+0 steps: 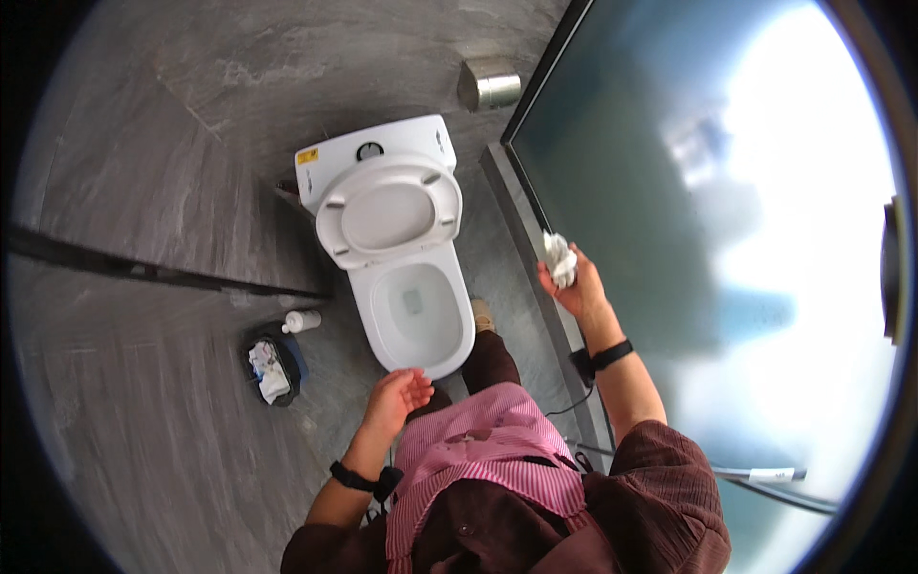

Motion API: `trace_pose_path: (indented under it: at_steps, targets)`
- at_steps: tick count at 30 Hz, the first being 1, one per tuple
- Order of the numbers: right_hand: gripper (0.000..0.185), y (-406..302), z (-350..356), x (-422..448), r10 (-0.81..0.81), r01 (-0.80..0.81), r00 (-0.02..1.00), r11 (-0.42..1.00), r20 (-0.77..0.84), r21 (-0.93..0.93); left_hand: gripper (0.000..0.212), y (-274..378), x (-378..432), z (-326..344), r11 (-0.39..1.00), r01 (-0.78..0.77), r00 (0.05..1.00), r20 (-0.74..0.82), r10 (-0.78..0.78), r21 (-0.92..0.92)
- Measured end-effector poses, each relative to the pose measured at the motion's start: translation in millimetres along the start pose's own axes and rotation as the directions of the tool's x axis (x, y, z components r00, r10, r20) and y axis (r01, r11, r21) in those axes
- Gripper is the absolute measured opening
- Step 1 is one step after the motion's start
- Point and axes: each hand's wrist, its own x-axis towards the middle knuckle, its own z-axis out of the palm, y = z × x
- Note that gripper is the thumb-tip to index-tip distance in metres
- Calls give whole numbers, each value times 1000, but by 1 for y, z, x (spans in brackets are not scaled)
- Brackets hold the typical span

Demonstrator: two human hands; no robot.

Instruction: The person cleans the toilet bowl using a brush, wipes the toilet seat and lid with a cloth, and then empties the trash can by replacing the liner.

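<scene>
Crumpled white tissue [561, 260] is held in my right hand [584, 287], out to the right of the toilet, near the frosted glass partition. My left hand [399, 399] hangs by the front rim of the toilet bowl with fingers apart and nothing in it; whether it touches the rim I cannot tell. Before me stands a white ceramic toilet [367, 316]. Its seat and lid [391, 212] are raised against the cistern [419, 136], and some water [414, 301] shows in the bowl.
Left of the toilet, a waste bin [294, 377] holds used paper, with a white bottle [301, 321] beside it. A metal paper holder [491, 85] is fixed to the back wall. On the right, frosted glass [617, 158] rises from a raised sill [534, 251].
</scene>
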Motion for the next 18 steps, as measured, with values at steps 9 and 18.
trace_pose_path:
  at_steps: [9, 18]
  targets:
    - [23, -125, 182, 303, -812, 733, 228, -220, 537, -643, 16, -15, 64, 1, 980, -153, 888, -453, 79, -129]
    - [24, -168, 185, 428, -560, 412, 78, -735, 824, -539, 17, 10, 129, 81, 999, 25, 868, -495, -34, -25]
